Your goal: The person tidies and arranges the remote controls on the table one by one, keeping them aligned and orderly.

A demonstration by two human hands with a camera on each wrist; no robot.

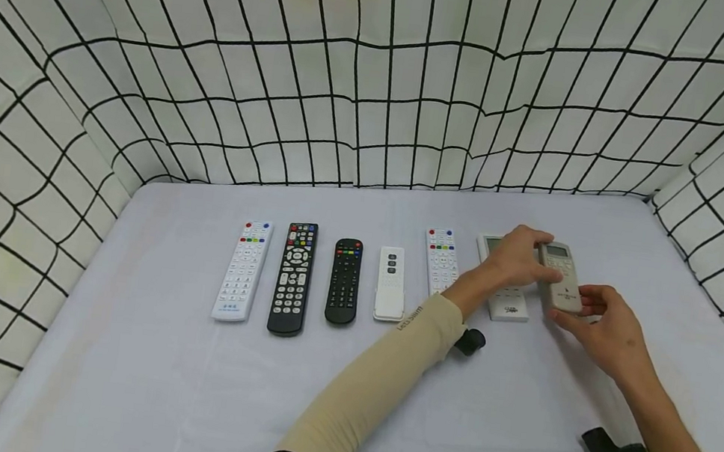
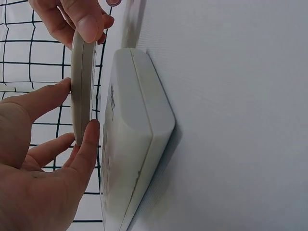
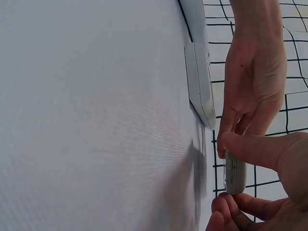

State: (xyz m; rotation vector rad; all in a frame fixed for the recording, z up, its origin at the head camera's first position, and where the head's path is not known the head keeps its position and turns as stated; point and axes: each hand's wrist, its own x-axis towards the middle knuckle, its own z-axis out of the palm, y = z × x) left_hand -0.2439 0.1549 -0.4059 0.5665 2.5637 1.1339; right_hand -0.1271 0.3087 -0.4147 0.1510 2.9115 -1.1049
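Note:
Both hands hold a beige remote control [image 1: 560,280] with a small screen, raised off the table at the right of the row. My left hand [image 1: 518,259] grips its upper left part between thumb and fingers. At its lower right end, my right hand [image 1: 613,336] pinches it with thumb and fingers. The left wrist view shows the remote's thin edge [image 2: 83,91] between the two hands. Under my left wrist lies a white remote with a screen [image 1: 508,306], partly covered. Beside it, a white remote with coloured buttons [image 1: 441,258] is partly hidden by the left forearm.
Farther left in the row lie a small white remote [image 1: 391,286], a short black remote [image 1: 344,284], a long black remote [image 1: 292,281] and a white remote [image 1: 242,272]. A black wire grid [image 1: 388,71] stands around the white-covered table [image 1: 146,380] at the back and sides.

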